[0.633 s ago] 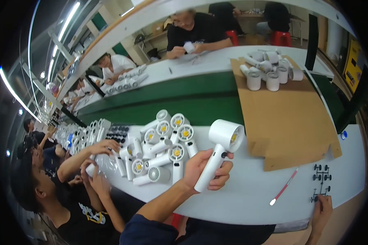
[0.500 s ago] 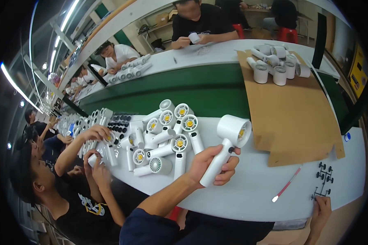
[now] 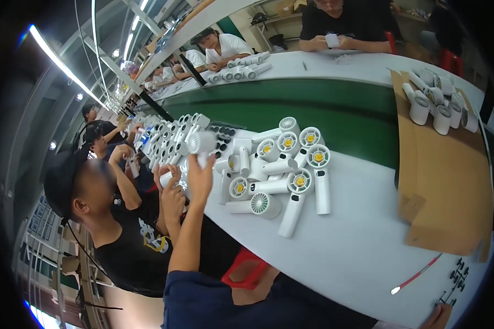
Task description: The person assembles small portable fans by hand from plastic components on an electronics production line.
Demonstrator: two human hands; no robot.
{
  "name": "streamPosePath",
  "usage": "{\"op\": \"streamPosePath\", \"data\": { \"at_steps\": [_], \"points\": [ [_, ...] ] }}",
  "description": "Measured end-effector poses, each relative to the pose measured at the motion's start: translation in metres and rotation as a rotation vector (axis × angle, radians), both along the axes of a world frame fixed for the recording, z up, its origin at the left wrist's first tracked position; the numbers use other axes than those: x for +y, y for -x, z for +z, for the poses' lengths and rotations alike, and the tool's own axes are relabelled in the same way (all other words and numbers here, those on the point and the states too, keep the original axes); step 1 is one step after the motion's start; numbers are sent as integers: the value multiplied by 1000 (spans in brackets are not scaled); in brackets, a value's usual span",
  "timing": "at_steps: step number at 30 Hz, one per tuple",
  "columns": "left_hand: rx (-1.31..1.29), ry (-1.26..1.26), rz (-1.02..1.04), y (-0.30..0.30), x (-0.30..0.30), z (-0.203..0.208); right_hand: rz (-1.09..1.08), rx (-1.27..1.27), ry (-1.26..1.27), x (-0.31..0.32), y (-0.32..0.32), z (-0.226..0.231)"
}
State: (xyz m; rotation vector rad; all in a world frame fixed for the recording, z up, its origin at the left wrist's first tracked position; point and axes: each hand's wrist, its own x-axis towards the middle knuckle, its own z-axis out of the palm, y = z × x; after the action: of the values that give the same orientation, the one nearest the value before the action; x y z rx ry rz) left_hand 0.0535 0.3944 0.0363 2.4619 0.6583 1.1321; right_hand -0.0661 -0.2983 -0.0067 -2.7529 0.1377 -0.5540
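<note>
My left hand (image 3: 201, 178) is raised at the left, wrapped round a white handheld fan (image 3: 202, 142), its round head up. The fan is slightly blurred, and my fingers cover most of its handle. Beside it on the white table lies a pile of white handheld fans (image 3: 292, 211), some showing yellow centres inside their heads. Down at the lower right, my right hand (image 3: 438, 317) is partly cut off by the picture's edge. Its fingers pinch the near end of a black plastic sprue (image 3: 459, 277) bearing small round parts.
A red-handled tool with a white tip (image 3: 417, 274) lies near the sprue. Cardboard (image 3: 444, 181) at the right carries more fans (image 3: 442, 118). A green belt (image 3: 357, 112) runs behind the table. Close at my left, a co-worker (image 3: 129, 241) handles a white part; black round pieces (image 3: 223, 141) lie beyond.
My left hand has carried the handheld fan leftwards, from over the table's middle to beside the co-worker. The view has turned left, so the scene sits further right. My right hand stays at the sprue.
</note>
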Motion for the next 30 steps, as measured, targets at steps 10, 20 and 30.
{"op": "streamPosePath", "data": {
  "at_steps": [10,20,30],
  "points": [
    [314,-229,331,23,71,-62,-201,-44,-160,11,-10,-8],
    [60,-423,-1070,-215,-306,73,-352,65,-292,3,-4,4],
    [332,-582,-1244,-360,-414,29,82,399,-11,-14,-10,28]
  ]
}}
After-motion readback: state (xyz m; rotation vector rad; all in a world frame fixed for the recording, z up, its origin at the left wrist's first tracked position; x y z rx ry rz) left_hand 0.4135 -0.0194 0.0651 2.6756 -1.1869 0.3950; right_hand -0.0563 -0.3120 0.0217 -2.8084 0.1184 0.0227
